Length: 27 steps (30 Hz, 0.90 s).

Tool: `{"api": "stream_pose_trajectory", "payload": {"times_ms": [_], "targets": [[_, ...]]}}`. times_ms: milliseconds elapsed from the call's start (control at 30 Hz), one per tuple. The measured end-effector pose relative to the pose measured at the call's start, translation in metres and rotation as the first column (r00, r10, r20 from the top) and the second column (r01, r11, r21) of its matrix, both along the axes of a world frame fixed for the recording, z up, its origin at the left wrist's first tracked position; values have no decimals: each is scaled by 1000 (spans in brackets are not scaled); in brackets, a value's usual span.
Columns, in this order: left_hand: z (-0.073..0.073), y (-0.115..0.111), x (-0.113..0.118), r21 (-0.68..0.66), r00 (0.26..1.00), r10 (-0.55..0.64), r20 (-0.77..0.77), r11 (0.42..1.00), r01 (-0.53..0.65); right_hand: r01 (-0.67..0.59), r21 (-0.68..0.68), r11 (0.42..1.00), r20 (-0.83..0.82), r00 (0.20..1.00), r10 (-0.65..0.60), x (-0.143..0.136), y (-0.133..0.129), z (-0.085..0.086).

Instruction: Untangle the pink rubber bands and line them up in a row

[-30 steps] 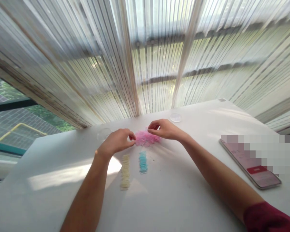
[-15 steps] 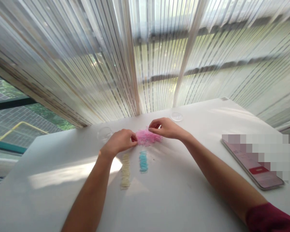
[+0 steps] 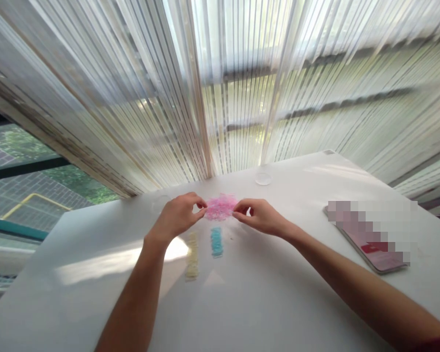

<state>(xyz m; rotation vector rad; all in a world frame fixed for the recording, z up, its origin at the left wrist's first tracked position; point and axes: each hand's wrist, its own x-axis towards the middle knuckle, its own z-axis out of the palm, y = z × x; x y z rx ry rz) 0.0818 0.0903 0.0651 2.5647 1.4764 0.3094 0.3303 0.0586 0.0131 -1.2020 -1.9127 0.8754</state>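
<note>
A loose heap of small, thin pink pieces [image 3: 220, 207] lies between my hands on the white table. At its left edge, my left hand [image 3: 181, 213] has thumb and forefinger pinched together. My right hand [image 3: 260, 216] pinches at the heap's right edge. Whatever sits in either pinch is too small to make out. Below the heap is a short column of light-blue pieces [image 3: 216, 242], laid closely one under another. A longer column of pale-yellow pieces [image 3: 192, 256] runs to the left of it, near my left wrist.
A clear round lid or dish [image 3: 263, 179] lies towards the table's back edge. Another clear round container [image 3: 159, 201] is partly behind my left hand. On the right lies a phone [image 3: 383, 259], its screen partly blurred. Striped curtains [image 3: 161, 122] hang behind the table [image 3: 249, 303].
My right hand has come down from above the heap to its right edge. My left hand stays by the left edge. The camera view has shifted slightly.
</note>
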Motion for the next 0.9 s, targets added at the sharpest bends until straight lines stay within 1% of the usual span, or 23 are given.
{"api": "stream_pose_trajectory", "payload": {"times_ms": [100,233,300,367,467,600,733,900], "targets": [[-4,-27,-2,-31,996,-74,45,997,75,36,-36,999,-66,997,-38,2,-21,-17],[-22,-65,-11,-20,981,-141,130,989,145,98,-33,995,-136,985,-101,-5,-34,-39],[-33,-80,-15,11,974,-175,142,984,175,86,7,996,-139,987,-84,-8,-36,-45],[-44,-90,-18,40,971,-186,150,982,182,40,55,998,-123,992,-33,-9,-37,-47],[-57,-98,-18,65,966,-217,141,976,210,14,96,995,-104,995,-4,-7,-39,-46],[-68,-101,-18,78,964,-258,66,964,253,5,98,995,-83,997,3,-5,-40,-46],[-73,-101,-19,113,964,-265,28,959,261,9,98,995,-69,998,-2,-4,-40,-48],[-74,-104,-16,151,969,-244,46,960,234,-2,111,994,-60,998,9,-3,-41,-48]]}}
